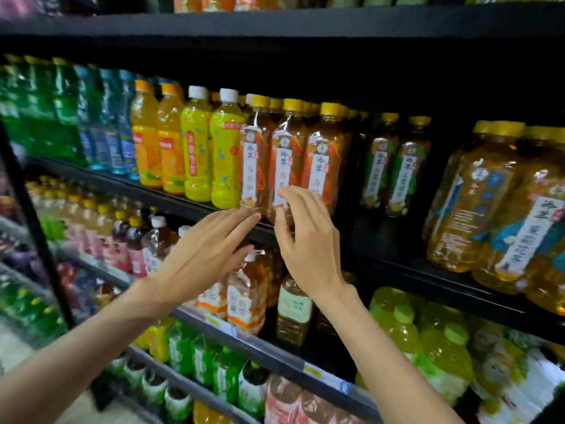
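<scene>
Amber tea in crinkly clear plastic meets my right hand (308, 237): its loosely bent fingers lie against the lower label of the middle bottle (287, 154), not closed round it. My left hand (208, 246) is flat with straight fingers and holds nothing, its tips at the black shelf (382, 240) edge under the neighbouring bottle (255, 154). Yellow-capped rows stand tight, and a dark gap opens before the green-labelled bottles (394, 166).

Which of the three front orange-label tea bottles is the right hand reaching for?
The middle bottle: only on this one does the right hand cover the lower label, with its thumb beside the base.
</scene>
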`<state>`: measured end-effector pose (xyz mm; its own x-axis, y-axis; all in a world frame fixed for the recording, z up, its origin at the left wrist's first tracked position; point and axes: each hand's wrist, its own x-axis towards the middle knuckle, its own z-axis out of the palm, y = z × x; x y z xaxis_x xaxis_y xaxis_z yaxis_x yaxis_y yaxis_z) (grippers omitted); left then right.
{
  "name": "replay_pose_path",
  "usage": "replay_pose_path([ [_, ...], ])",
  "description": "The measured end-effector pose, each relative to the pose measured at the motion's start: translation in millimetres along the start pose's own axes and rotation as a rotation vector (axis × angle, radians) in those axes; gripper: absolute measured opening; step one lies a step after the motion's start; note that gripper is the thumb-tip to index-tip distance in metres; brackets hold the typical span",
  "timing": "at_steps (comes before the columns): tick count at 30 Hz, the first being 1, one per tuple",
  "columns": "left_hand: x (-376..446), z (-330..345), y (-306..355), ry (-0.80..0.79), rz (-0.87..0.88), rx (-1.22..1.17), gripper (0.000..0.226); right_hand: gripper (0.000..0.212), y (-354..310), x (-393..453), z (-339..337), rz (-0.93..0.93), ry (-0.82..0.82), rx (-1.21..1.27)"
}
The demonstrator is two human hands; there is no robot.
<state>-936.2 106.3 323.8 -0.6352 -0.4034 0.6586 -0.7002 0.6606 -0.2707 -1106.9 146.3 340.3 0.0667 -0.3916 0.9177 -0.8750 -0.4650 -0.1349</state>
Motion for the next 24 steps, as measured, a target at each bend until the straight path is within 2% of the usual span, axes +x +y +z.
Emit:
replay_pose_path([
  [5, -74.6, -34.7, -67.7, -0.071, -0.168, 0.151, 0.051, 0.035, -69.5, -4.9, 72.4, -0.116, -0.168, 0.127],
  [9, -161.9, -63.5, -136.7, -0.121, -0.355, 0.221, 0.055, 0.042, -135.7, -10.2, 140.8, -0.232, -0.260, 0.139],
  [11, -215.6, -76.6, -174.0, -0.140, -0.439, 0.241, 0.059, 0.046, -176.3, -10.9, 177.4, -0.242, -0.319, 0.180],
  [14, -292.9, -99.0, -222.7, -0.159, -0.551, 0.336, 0.039, 0.043, -240.6, -16.1, 240.2, -0.242, -0.432, 0.259],
  [18, -379.0, -136.9, -279.1, -0.237, -0.736, 0.432, 0.056, 0.050, -331.8, -26.5, 313.0, -0.209, -0.563, 0.371],
  [24, -475.8, -173.5, -342.7, -0.370, -0.935, 0.524, 0.057, 0.040, -437.9, -34.2, 394.3, -0.296, -0.608, 0.465],
])
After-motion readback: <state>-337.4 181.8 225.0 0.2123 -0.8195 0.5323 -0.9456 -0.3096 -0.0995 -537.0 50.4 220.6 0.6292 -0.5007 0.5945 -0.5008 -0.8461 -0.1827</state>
